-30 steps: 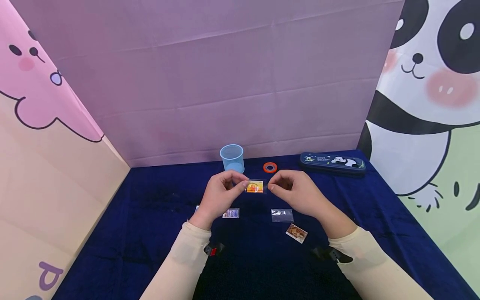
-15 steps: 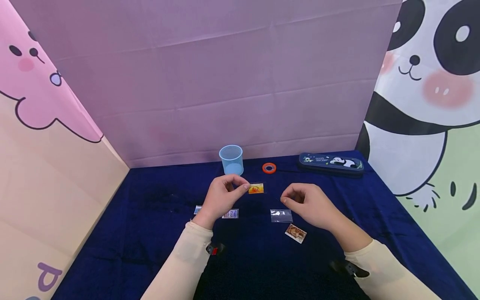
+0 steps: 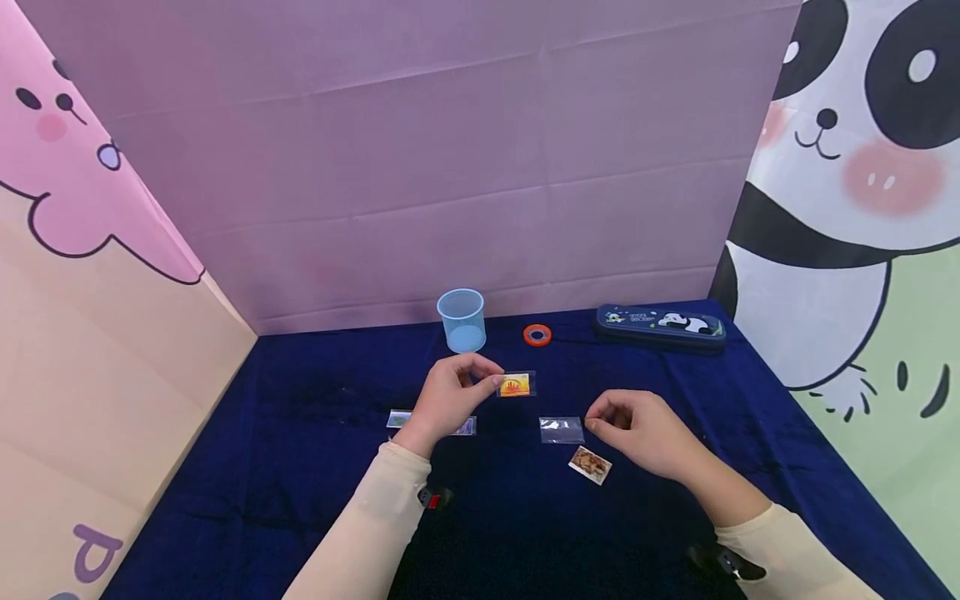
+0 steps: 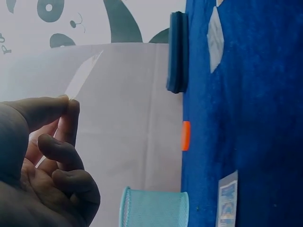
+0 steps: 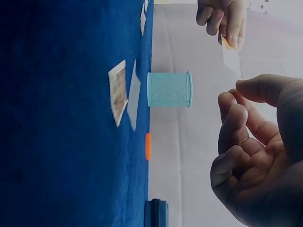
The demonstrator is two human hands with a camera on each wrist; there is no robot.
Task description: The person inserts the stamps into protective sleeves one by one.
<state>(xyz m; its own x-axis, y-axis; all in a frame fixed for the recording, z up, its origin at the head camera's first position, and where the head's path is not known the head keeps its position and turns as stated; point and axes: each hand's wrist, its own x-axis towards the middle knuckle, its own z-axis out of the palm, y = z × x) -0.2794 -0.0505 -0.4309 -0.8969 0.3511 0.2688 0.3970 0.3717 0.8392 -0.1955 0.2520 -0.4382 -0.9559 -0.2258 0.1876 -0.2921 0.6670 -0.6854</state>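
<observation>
My left hand (image 3: 455, 393) pinches a clear plastic sleeve by its left edge, above the table, between thumb and index finger. A yellow stamp (image 3: 515, 385) with a red design lies inside that sleeve. My right hand (image 3: 641, 433) hovers to the right, fingers loosely curled, thumb tip near the index fingertip; nothing shows between them. Beside it on the cloth lies an empty-looking clear sleeve (image 3: 561, 430). A brown stamp (image 3: 590, 465) with toothed edges rests just below that sleeve. Two sleeved stamps lie partly hidden by my left hand: one bluish stamp (image 3: 398, 419) and one purple stamp (image 3: 467, 427).
A light-blue mesh cup (image 3: 462, 321) stands at the back of the dark blue cloth (image 3: 315, 467). To its right are an orange tape roll (image 3: 537, 335) and a navy panda pencil case (image 3: 660, 327). Fabric panels enclose the back and sides.
My right hand has come away from the sleeve's right edge, moving right and toward me. My left hand still holds the sleeve with the yellow stamp, now slightly lower.
</observation>
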